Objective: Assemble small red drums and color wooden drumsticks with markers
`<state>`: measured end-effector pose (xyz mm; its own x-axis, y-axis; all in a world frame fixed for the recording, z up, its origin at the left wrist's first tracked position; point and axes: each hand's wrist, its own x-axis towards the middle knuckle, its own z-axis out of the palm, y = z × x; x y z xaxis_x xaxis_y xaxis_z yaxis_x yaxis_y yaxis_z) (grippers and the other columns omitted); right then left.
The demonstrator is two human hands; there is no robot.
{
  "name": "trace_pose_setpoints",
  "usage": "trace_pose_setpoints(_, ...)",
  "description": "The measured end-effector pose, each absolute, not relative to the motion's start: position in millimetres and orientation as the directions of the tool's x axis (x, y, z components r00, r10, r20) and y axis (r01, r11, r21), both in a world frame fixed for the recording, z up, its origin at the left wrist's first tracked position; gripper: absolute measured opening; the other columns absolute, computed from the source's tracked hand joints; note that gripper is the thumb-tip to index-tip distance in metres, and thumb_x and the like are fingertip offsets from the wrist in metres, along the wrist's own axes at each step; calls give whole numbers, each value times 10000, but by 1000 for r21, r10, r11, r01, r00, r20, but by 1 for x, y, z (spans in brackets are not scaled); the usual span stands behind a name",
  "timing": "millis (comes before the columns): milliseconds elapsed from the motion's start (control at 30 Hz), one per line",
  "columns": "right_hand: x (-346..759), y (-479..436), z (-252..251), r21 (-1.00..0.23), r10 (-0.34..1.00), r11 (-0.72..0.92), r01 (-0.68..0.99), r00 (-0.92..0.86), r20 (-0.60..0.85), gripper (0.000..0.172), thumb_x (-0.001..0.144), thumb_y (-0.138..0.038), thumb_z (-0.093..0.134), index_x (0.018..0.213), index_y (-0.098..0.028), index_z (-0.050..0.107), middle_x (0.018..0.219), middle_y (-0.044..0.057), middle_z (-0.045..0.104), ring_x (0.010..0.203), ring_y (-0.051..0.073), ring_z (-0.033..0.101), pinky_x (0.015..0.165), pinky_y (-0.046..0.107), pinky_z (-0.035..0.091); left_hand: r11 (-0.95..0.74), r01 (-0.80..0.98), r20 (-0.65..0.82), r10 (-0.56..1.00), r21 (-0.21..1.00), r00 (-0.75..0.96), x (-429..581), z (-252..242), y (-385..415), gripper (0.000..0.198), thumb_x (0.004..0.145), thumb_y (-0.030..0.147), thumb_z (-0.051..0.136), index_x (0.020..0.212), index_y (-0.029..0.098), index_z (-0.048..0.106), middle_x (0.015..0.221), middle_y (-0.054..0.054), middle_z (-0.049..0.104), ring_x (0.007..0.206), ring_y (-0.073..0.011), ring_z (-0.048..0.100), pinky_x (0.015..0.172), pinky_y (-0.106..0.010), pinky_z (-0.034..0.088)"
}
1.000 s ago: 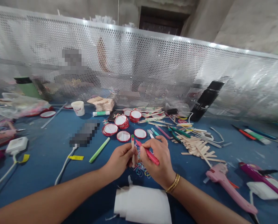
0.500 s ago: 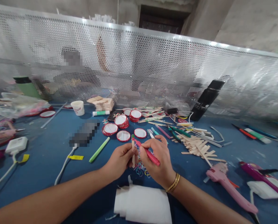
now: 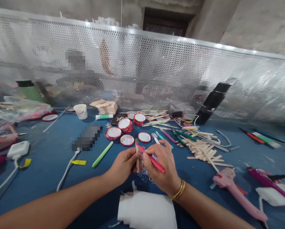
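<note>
Between the thumb and fingers of my left hand [image 3: 125, 163], a wooden craft stick [image 3: 137, 163] stands upright, its top end coloured green and red. My right hand [image 3: 162, 167] grips a red marker pen [image 3: 157, 163], whose tip meets the stick near its coloured end. Behind and below the two hands lies a pile of coloured rubber bands [image 3: 144, 175], partly hidden by my fingers. A light green marker [image 3: 102, 154] rests on the blue table to the left. Just past my hands are several red-rimmed white discs [image 3: 127, 140].
A folded white cloth [image 3: 147, 210] lies close in front. On the right are loose craft sticks [image 3: 204, 151], a pink glue gun [image 3: 240, 194] and a black bottle [image 3: 212, 103]. A paper cup [image 3: 81, 111] stands at back left, before a perforated metal screen [image 3: 156, 63].
The red marker's tip has moved slightly up and left onto the stick's coloured end. Both hands keep their grips, and the view has shifted a little.
</note>
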<state>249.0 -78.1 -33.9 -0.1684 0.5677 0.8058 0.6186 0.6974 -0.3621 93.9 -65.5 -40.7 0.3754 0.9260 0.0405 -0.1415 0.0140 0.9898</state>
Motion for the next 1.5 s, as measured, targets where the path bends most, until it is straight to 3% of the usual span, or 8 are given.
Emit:
trace_pose_setpoints(767, 251, -76, -32, -355, 577, 655, 667, -137, 805, 119, 888, -173, 554, 776, -214, 552, 672, -46, 627, 630, 137, 603, 958, 437, 366, -13, -87, 42, 939, 996, 342, 94, -37, -65, 485, 756, 641, 664, 683, 175, 547, 517, 38, 522, 428, -80, 421, 400, -204, 275)
trace_pose_setpoints(1500, 249, -78, -35, -361, 574, 703, 613, -189, 796, 83, 877, -172, 560, 814, -225, 545, 700, -48, 638, 663, 137, 619, 995, 442, 352, -18, -99, 54, 927, 995, 370, 95, -39, -66, 488, 759, 645, 651, 665, 178, 543, 514, 33, 524, 437, -82, 413, 402, -205, 266)
